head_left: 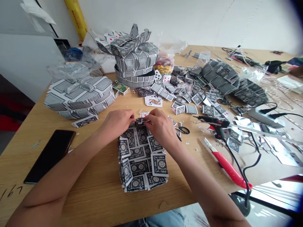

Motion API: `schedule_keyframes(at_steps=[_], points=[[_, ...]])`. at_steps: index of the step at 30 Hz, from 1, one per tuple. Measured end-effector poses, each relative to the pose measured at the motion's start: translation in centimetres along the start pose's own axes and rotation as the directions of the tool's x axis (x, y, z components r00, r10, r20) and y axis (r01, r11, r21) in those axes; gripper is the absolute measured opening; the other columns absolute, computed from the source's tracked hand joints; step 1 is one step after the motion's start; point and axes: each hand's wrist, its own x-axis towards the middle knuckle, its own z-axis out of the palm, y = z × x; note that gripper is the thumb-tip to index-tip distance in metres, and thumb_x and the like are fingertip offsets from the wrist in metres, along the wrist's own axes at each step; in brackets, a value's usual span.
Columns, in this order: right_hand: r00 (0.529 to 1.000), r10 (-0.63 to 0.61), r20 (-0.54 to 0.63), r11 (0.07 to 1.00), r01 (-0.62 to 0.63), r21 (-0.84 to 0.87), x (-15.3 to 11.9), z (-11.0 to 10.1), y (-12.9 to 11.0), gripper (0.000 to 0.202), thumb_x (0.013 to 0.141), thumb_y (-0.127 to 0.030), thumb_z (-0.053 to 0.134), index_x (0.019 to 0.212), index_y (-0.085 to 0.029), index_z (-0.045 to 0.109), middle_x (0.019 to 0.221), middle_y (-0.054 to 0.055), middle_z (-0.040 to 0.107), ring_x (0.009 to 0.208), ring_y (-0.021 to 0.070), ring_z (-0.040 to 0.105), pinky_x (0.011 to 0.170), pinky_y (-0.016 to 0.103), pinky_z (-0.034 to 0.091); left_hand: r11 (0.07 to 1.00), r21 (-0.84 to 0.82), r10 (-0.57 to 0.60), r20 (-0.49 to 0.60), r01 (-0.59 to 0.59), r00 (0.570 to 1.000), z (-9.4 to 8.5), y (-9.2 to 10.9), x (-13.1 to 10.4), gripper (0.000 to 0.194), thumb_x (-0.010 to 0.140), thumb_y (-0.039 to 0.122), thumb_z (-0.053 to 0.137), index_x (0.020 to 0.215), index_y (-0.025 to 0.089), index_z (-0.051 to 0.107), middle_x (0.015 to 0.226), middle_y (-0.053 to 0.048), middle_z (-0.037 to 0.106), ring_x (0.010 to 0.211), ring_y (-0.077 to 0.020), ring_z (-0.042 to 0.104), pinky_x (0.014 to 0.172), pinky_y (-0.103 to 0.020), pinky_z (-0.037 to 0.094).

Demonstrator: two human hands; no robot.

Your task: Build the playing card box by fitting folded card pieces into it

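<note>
A boxy structure of dark patterned playing cards stands on the wooden table in front of me. At its far edge, my left hand pinches the left end of a small folded card piece. The fingers of my right hand close on the right end of the same piece. Both hands touch the top of the structure's far side. Behind my fingers lies a loose red-and-white card. Scissors rest just right of my right hand, partly hidden by it.
A black phone lies at left, near a grey card-covered basket. More stacked card baskets stand behind. Loose cards spread across the back. At right are a glue gun, a red cutter and a power strip.
</note>
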Motion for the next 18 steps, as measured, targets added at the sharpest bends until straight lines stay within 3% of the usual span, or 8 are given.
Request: schedule_keyframes(at_steps=[7,18], points=[[0.991,-0.056,0.121,0.998,0.061,-0.035,1.8,0.0,0.2,0.015,0.09,-0.013,0.056,0.088,-0.018,0.07,0.09,0.005,0.066,0.081,0.0179,0.057,0.065,0.029,0.033,0.998,-0.063,-0.016,0.046,0.018,0.999,-0.4,-0.1,0.0,0.016,0.091,0.033,0.057,0.092,0.022,0.068,0.083,-0.003,0.074,0.076,-0.0226,0.066,0.06,-0.03,0.035],[0.996,-0.004,0.095,0.997,-0.004,0.079,1.5,0.3,0.6,0.012,0.09,-0.017,0.058,0.089,-0.019,0.07,0.094,0.005,0.068,0.088,0.0191,0.059,0.072,0.028,0.038,1.0,0.016,0.014,0.053,-0.015,0.999,-0.3,0.3,-0.4,0.027,0.096,0.035,0.046,0.096,0.019,0.068,0.09,-0.008,0.074,0.086,-0.026,0.068,0.065,-0.032,0.04]])
